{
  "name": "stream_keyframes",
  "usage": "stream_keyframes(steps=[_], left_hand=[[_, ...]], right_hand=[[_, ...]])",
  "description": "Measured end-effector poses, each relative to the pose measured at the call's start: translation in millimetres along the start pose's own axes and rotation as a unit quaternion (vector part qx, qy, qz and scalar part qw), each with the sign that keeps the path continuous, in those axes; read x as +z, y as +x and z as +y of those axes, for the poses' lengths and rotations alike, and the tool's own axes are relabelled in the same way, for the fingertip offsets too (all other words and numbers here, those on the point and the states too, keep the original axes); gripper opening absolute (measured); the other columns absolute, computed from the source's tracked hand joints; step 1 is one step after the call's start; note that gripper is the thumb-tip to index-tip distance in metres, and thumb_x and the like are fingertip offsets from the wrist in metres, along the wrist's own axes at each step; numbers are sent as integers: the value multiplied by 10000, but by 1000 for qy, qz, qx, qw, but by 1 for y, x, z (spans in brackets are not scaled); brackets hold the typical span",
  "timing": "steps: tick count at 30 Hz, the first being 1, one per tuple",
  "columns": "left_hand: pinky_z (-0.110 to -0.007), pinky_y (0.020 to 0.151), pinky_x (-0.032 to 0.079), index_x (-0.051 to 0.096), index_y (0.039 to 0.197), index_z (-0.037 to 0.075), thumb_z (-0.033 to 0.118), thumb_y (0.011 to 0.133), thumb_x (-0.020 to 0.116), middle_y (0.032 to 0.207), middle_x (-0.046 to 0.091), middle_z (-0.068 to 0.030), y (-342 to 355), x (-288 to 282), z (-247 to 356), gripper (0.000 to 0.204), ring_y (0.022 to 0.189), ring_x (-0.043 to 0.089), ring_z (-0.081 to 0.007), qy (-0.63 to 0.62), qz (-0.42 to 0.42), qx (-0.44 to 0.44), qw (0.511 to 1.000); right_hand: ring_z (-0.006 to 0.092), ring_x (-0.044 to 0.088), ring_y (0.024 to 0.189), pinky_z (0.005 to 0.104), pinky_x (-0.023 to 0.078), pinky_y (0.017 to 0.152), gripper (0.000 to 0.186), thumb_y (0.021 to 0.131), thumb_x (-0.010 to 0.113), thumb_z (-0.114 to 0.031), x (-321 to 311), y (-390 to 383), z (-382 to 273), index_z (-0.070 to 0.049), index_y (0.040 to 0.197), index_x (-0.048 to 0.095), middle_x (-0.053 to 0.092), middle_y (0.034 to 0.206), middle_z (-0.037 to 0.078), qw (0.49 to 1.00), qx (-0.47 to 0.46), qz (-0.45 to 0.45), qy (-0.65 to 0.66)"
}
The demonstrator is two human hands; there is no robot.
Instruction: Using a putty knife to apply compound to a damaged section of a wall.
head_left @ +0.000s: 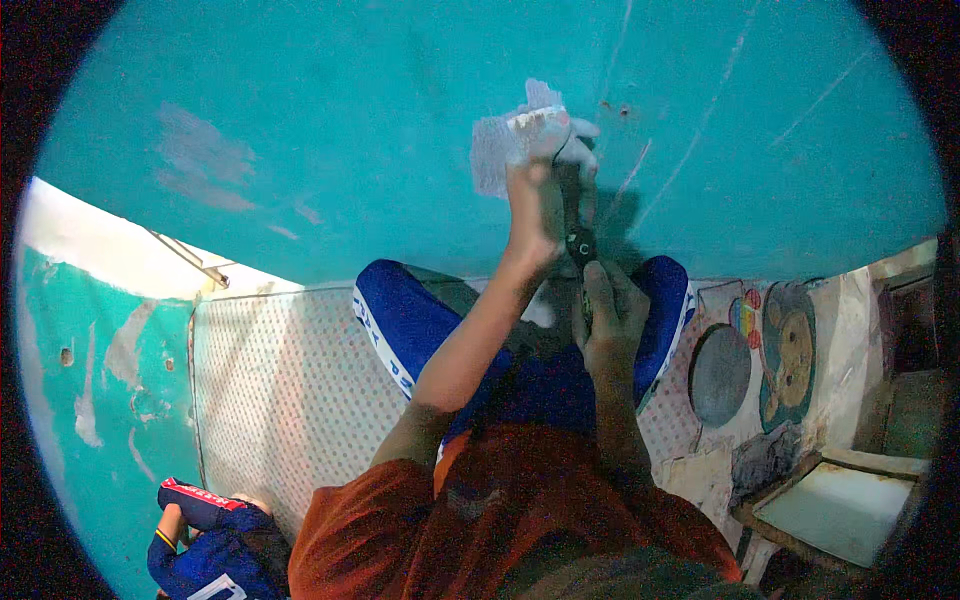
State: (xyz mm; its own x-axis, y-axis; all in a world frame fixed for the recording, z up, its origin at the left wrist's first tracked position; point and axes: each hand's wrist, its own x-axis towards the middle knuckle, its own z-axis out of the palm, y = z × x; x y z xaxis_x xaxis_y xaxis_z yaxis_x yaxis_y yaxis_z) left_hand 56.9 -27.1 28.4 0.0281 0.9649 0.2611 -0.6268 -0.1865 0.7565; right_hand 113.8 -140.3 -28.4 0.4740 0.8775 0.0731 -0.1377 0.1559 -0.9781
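Dark tool point(580, 243) runs from right hand point(616, 315) up toward left hand point(538, 195), long axis nearly upright in view. Right hand is nearer, fingers wrapped round lower end. Left hand overlaps pale patch point(488, 155) on teal surface point(370, 130); blurred, its grip I cannot tell.

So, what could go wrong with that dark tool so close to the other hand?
Two things might. The right hand grips the dark tool, and its far end reaches up close beside the left hand. If it slipped, it could bump or pinch those fingers. Also, the left hand is right by the pale grey patch on the teal surface, so a knock might smudge or shift that patch.
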Motion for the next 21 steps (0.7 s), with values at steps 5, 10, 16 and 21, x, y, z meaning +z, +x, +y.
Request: stream_keyframes(steps=[5, 10, 16, 21], left_hand=[[-245, 397, 367, 610, 861, 63, 318, 859, 496, 627, 554, -13, -11, -4, 12, 279, 472, 490, -104, -43, 18, -72, 996], [-238, 387, 352, 617, 821, 62, 339, 862, 488, 616, 556, -14, -2, 0, 1, 308, 461, 489, -98, -7, 30, -57, 998], [-239, 381, 325, 620, 802, 55, 341, 865, 483, 606, 550, -13, 1, -10, -8, 324, 420, 444, -93, 10, 22, -33, 999], [-237, 388, 327, 625, 811, 47, 347, 861, 486, 613, 552, -7, -4, 0, -1, 334, 419, 437, -90, -29, 34, -85, 995]], right_hand=[[42, 345, 354, 207, 245, 350, 279, 890, 522, -240, -2, -9, -38, -68, 670, 506, 418, 482, -35, 993, 60, -89, -38], [52, 355, 359, 207, 257, 358, 281, 886, 524, -234, -15, -2, 5, -59, 667, 503, 415, 480, -29, 972, -116, -30, -201], [63, 358, 353, 216, 254, 350, 275, 885, 520, -231, 2, 6, -13, -63, 667, 506, 418, 479, -27, 933, -304, -16, -191], [66, 357, 342, 228, 244, 332, 279, 876, 536, -253, -18, 2, 10, -71, 666, 513, 421, 475, -25, 958, -141, -57, -243]])
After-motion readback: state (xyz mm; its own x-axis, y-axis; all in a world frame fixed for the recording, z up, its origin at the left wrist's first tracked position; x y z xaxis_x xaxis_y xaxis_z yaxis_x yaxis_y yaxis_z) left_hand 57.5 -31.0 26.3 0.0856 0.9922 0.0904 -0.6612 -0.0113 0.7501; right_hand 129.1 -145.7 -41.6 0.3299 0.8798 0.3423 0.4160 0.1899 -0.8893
